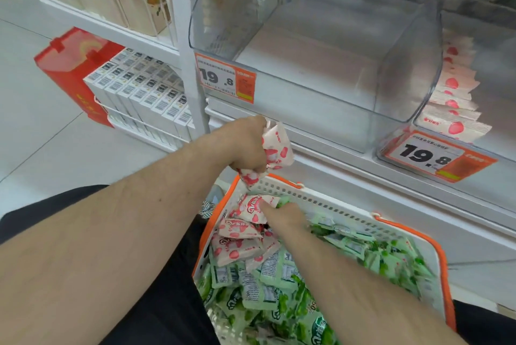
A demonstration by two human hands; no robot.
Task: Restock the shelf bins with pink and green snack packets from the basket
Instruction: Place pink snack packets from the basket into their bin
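Two bare forearms are reaching from the bottom of the frame over a basket (pixel 418 235) heaped with green packets (pixel 268 286) and pink packets (pixel 240 235), lower centre. At centre frame the left hand (pixel 247 146) is clutching a bunch of pink packets (pixel 276 149) just below the clear bin (pixel 335 87), while the right hand (pixel 284 217) is digging among the pink ones, its fingers hidden, so its grip cannot be told. Gathering appears to be under way; next, the bunch likely needs lifting over a bin's front lip, perhaps the part-filled pink bin (pixel 418 146) at right.
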